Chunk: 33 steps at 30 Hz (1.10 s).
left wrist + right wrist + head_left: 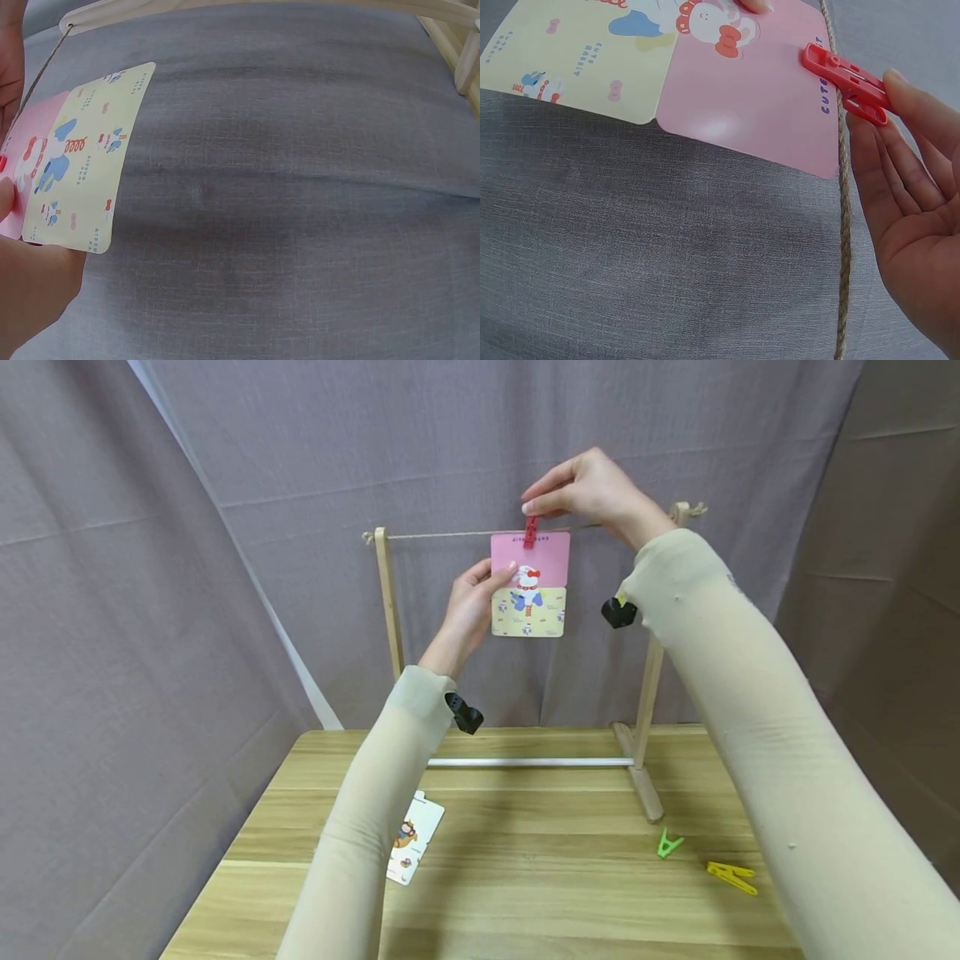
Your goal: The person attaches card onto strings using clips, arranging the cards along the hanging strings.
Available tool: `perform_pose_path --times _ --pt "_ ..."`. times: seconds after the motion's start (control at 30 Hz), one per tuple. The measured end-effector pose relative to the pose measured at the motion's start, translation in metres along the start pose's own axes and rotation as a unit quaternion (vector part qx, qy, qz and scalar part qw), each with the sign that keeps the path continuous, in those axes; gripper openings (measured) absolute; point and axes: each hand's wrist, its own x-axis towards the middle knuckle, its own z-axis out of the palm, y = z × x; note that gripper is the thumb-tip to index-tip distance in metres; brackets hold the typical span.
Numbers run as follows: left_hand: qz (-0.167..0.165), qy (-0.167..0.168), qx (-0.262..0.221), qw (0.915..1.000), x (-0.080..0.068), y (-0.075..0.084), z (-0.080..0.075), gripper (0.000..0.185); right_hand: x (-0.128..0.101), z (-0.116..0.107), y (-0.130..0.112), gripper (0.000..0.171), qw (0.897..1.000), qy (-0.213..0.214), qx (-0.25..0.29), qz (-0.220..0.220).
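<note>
A pink and yellow cartoon card hangs against the string of a wooden rack. A red clothespin sits over the card's top edge at the string. My right hand pinches the top of that clothespin. My left hand holds the card's left edge, with the thumb on its face and fingers behind. In the right wrist view the red clothespin clamps the card beside the string, with my fingers at its end. The left wrist view shows the card by my thumb.
On the wooden table lie a second card under my left forearm, a green clothespin and a yellow clothespin at the right. The rack's foot and white crossbar stand at the back. Grey curtain surrounds all.
</note>
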Motion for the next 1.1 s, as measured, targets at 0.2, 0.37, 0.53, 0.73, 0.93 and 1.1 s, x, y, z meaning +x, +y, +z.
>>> perform_pose_path --times 0.2,0.37,0.53,0.73,0.93,1.1 --pt "0.004 -0.002 0.012 0.9999 -0.001 -0.0003 -0.0014 0.019 0.0019 0.0008 -0.002 0.033 1.0 -0.006 -0.026 0.001" --pt "0.004 0.001 0.008 1.0 0.0 0.0001 -0.0008 0.018 0.002 0.0006 -0.0028 0.034 0.999 -0.007 -0.039 0.002" --pt "-0.001 0.009 0.002 1.0 0.0006 -0.0002 0.0002 0.018 0.0017 0.0008 -0.0018 0.032 0.999 -0.005 -0.049 -0.004" --pt "-0.004 0.008 0.003 1.0 0.0007 -0.0012 -0.0004 0.02 0.0024 0.0007 -0.0013 0.034 0.999 -0.01 -0.054 0.002" --pt "-0.005 0.004 0.007 1.0 -0.0001 -0.0033 -0.0023 0.024 0.0017 0.0017 0.0003 0.038 0.999 -0.019 -0.049 0.012" --pt "-0.005 0.003 0.011 0.9999 0.0 -0.0052 -0.0033 0.025 0.0012 0.0031 0.0032 0.037 0.999 -0.024 -0.029 0.012"
